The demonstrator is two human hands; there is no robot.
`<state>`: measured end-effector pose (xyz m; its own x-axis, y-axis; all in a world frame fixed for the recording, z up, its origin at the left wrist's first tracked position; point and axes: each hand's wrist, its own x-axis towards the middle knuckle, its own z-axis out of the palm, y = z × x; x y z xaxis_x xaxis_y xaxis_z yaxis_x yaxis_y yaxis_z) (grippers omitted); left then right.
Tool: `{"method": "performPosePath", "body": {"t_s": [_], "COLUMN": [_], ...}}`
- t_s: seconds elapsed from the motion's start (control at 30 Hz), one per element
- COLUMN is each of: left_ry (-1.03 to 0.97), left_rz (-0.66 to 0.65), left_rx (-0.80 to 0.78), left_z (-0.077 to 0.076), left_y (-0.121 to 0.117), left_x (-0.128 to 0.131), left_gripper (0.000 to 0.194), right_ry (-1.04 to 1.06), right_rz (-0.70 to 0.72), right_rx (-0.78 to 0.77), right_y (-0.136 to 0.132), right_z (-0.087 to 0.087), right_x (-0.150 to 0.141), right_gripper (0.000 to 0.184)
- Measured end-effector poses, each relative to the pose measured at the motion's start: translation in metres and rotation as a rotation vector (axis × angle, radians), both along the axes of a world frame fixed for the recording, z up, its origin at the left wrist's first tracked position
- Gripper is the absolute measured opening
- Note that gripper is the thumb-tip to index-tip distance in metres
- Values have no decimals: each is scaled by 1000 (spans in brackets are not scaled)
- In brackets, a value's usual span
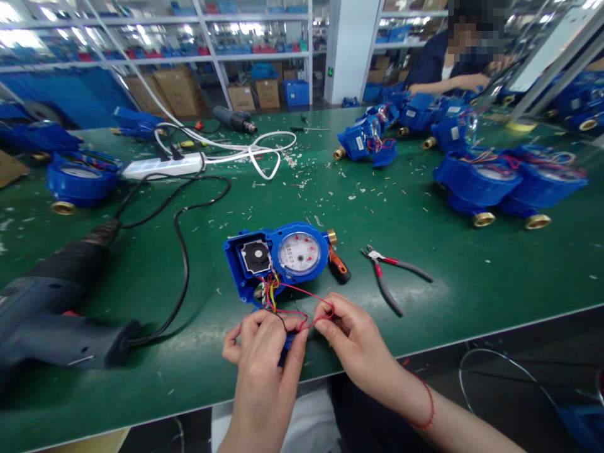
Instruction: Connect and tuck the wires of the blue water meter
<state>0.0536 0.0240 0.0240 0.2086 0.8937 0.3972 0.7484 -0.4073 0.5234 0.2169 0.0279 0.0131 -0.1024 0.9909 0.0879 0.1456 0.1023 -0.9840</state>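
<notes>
Your left hand [267, 349] and right hand [352, 333] pinch red wires [304, 290], seemingly to steady them. The opened water meter [283, 258] lies just beyond, on the workbench [462, 264], perhaps so its wires reach.

Left hand [267, 352]: back upward, fingers [257, 324] curled, thumb [295, 357] stretched forward
Right hand [356, 336]: thumb and forefinger [338, 304] pinching, just beside the left hand
Right forearm [465, 421]: bare, slanting in from lower right
</notes>
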Motion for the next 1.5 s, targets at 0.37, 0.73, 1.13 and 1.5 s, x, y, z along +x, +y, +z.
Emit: {"method": "performPosePath", "body": {"t_s": [0.37, 0.73, 1.13, 1.5], "left_ry": [15, 39, 23, -46], "left_rz": [-7, -134, 1, 74], "left_rx": [69, 104, 53, 29], "left_z": [1, -7, -8, -18], "left_y": [0, 3, -9, -11], "left_x": [0, -8, -15, -5], "left_gripper": [4, 16, 22, 22], "right_ry": [-145, 27, 249, -408], "right_rz": [-46, 89, -117, -65], "right_rx": [20, -94, -30, 582], "right_y": [4, 27, 32, 24], "right_z": [1, 28, 9, 16], "right_x": [12, 10, -8, -12], "right_gripper": [14, 30, 24, 17]}}
